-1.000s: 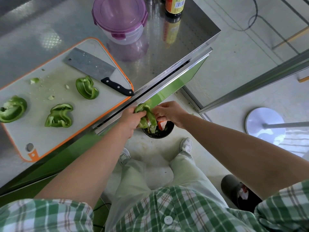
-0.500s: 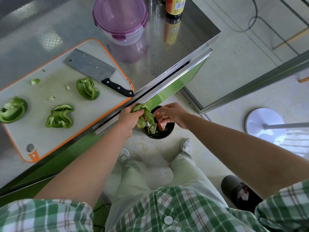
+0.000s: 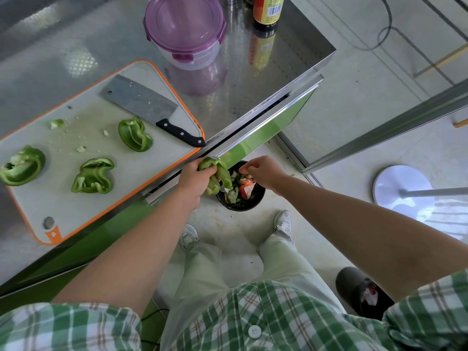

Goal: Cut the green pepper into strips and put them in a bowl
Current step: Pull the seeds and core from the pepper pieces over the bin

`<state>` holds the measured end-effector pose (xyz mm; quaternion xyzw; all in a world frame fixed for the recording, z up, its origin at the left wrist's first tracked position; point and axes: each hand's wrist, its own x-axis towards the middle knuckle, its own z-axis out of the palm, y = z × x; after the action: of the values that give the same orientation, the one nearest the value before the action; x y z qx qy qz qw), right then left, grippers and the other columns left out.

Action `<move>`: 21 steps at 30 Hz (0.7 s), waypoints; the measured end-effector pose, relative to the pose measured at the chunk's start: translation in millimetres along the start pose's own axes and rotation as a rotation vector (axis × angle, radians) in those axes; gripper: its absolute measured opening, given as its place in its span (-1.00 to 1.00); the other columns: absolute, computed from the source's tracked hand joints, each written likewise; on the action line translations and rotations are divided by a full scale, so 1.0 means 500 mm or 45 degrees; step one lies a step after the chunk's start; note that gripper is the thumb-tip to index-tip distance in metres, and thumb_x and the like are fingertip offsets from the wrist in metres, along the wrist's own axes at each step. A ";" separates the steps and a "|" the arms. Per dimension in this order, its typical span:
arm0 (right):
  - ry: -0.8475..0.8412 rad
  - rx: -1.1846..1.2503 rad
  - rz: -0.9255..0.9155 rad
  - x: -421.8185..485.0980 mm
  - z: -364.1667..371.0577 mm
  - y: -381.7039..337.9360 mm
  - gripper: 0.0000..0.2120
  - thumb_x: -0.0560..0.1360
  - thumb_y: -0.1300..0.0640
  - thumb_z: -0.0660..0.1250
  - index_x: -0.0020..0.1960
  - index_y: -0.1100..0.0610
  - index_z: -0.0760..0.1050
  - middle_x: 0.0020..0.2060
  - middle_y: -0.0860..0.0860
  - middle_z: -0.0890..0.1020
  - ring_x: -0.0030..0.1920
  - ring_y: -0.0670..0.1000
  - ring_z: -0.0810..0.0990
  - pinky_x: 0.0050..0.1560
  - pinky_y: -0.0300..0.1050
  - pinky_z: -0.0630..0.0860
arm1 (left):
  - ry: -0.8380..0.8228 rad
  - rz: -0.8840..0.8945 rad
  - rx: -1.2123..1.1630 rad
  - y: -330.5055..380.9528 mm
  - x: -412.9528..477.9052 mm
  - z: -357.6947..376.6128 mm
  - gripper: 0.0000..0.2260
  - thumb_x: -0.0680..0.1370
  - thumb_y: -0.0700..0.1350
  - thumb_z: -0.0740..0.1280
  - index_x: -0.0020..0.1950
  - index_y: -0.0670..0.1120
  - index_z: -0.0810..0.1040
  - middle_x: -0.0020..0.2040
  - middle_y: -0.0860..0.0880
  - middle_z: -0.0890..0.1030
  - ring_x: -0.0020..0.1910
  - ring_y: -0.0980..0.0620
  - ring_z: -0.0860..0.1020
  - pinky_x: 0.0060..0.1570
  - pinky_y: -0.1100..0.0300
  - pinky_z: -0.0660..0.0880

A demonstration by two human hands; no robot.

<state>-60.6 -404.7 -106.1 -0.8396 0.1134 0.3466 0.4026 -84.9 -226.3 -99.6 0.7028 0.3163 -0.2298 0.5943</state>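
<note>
Right hand (image 3: 266, 172) has pulled away, its grasp unclear to me; left hand (image 3: 195, 178) grips the pepper piece (image 3: 223, 171): deseeding, I judge; slicing next.

Left hand (image 3: 195, 180) grips pepper piece (image 3: 219, 173) over black bin (image 3: 243, 208); right hand (image 3: 266, 172) beside it; cleaver (image 3: 140, 100) on cutting board (image 3: 141, 174).

You're in bright, even daylight. Beyond the grip of your left hand (image 3: 195, 178), the steel counter (image 3: 286, 79) shows glare patches and reflections; straight edges bow from the wide lens; focus is sharp.
</note>
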 end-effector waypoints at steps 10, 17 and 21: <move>0.292 -0.319 -0.149 0.022 0.024 -0.002 -0.69 0.52 0.41 0.22 0.06 0.14 0.65 0.08 0.06 0.64 0.05 0.04 0.61 0.10 -0.21 0.51 | -0.004 0.057 0.044 0.004 -0.003 0.001 -0.89 0.59 -0.22 0.30 -0.01 -0.06 0.59 -0.16 -0.09 0.62 -0.20 -0.02 0.56 -0.31 0.22 0.45; 0.112 -0.279 -0.259 0.006 0.007 -0.017 -0.85 0.57 0.17 0.28 0.03 0.15 0.62 -0.12 -0.06 0.63 -0.14 -0.09 0.59 0.01 -0.23 0.51 | -0.023 0.062 -0.001 0.011 -0.012 -0.003 -0.90 0.56 -0.23 0.32 -0.04 -0.05 0.59 -0.13 -0.13 0.63 -0.19 -0.04 0.56 -0.29 0.20 0.48; -0.001 -0.017 -0.224 0.001 0.006 -0.037 -0.87 0.56 0.16 0.29 -0.11 0.10 0.59 -0.23 -0.01 0.69 -0.26 -0.12 0.66 0.01 -0.11 0.61 | 0.015 0.089 -0.156 0.032 -0.028 -0.018 -0.91 0.56 -0.21 0.31 -0.06 -0.03 0.55 -0.19 -0.04 0.61 -0.23 0.04 0.56 -0.34 0.23 0.45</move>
<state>-52.9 -390.4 -96.8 -0.8487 0.0368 0.3111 0.4260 -83.5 -221.2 -76.8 0.6771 0.3085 -0.1851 0.6420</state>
